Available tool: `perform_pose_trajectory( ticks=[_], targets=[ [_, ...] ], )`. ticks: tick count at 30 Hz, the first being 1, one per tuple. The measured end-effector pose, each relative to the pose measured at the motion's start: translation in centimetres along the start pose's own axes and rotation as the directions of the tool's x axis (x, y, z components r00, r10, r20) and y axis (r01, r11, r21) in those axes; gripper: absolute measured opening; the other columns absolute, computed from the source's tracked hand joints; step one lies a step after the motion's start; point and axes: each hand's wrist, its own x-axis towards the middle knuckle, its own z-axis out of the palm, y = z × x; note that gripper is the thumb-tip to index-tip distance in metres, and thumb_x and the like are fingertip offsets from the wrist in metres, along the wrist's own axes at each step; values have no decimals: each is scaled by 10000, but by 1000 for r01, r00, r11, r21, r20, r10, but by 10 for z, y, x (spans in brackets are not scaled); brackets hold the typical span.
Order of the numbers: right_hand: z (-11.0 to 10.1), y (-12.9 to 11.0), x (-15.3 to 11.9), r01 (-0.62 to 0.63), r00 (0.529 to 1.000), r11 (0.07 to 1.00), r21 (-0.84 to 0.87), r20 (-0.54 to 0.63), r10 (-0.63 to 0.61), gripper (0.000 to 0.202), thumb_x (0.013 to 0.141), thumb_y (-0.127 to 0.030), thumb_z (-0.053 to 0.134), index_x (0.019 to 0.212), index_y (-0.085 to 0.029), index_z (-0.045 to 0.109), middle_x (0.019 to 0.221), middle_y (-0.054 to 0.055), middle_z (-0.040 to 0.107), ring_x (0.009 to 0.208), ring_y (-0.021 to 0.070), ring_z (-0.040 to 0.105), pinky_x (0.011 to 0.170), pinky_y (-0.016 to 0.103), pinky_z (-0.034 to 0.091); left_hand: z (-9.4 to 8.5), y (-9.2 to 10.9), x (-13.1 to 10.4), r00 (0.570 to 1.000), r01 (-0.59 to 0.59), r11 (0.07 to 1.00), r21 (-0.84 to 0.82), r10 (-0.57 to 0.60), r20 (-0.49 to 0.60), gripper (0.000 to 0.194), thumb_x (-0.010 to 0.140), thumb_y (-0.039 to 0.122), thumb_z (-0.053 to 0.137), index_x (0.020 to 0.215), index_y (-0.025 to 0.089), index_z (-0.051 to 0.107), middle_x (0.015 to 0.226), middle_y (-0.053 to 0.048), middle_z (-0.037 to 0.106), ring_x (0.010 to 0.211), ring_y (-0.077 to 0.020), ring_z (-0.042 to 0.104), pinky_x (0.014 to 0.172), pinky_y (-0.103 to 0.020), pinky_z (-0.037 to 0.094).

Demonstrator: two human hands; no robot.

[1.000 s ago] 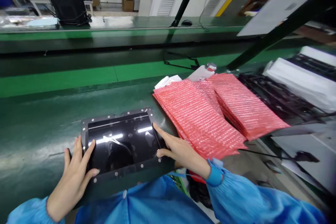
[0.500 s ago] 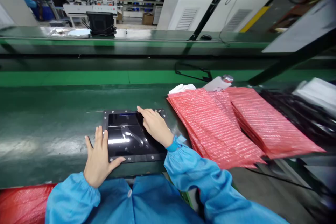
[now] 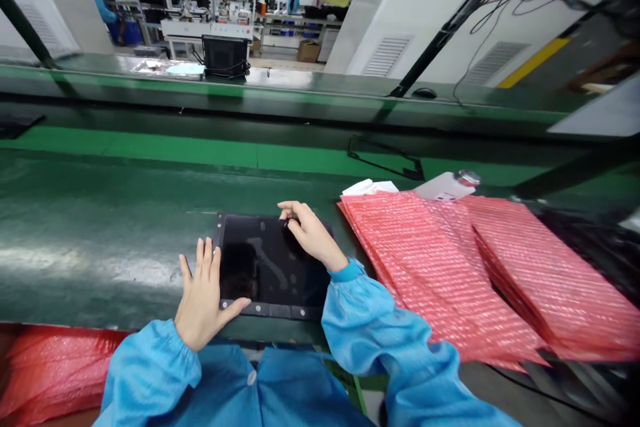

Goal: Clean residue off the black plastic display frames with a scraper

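A flat black display panel (image 3: 270, 260) with a dark frame and small round pale dots along its edges lies on the green bench (image 3: 125, 213). My left hand (image 3: 203, 300) is open, fingers spread, resting on the panel's left edge with the thumb along the lower left corner. Over the panel's upper edge is my right hand (image 3: 313, 233), its fingers bent and drawn toward the thumb. Something dark and small may sit between those fingertips, but I cannot make it out. The panel's right side is partly covered by my right hand and sleeve.
Stacks of red bubble-wrap bags (image 3: 425, 260) lie to the right, beside a white bottle (image 3: 447, 185) with a metal cap. Beyond them is a thin black frame (image 3: 385, 157). More red bags (image 3: 60, 367) are at lower left. A black monitor (image 3: 225, 55) stands across the bench.
The view has shifted, so everything sits further right and lower. My right hand's fingers have curled in toward the thumb at the panel's upper edge. My left hand stays on the left edge.
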Motion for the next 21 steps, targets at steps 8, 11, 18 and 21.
perform_pose_trajectory(
  ticks=[8,11,18,21],
  targets=[
    [-56,-38,3,-31,969,985,168,247,-12,342,881,-251,513,1220,-210,492,986,37,606,705,135,595,681,288,497,-6,5,7,991,105,893,-437,-131,-30,392,980,333,383,1358,232,416,1596,-104,142,1473,-298,-72,1160,-595,83],
    [-80,-55,0,-31,976,983,183,216,-9,235,906,-304,519,1121,-208,528,973,47,625,676,142,599,639,290,504,-20,23,17,969,177,692,-700,-248,0,392,972,367,414,1345,245,420,1448,-118,437,1409,-281,306,1123,-462,295],
    [-128,-93,-30,125,906,985,-121,-390,-163,279,897,-363,566,1157,-261,579,1350,77,521,1225,288,519,1049,489,412,-65,25,130,969,46,383,-923,-240,-51,245,871,403,608,977,182,597,920,-36,628,900,-174,579,844,-272,466],
    [-140,-87,-77,2,870,981,-194,-483,-98,349,897,-367,548,1242,-312,560,1362,62,537,1269,315,495,1072,524,401,-72,-7,206,921,147,349,-925,-388,0,235,851,361,632,994,180,586,876,-28,634,823,-165,603,746,-268,500]
  ],
)
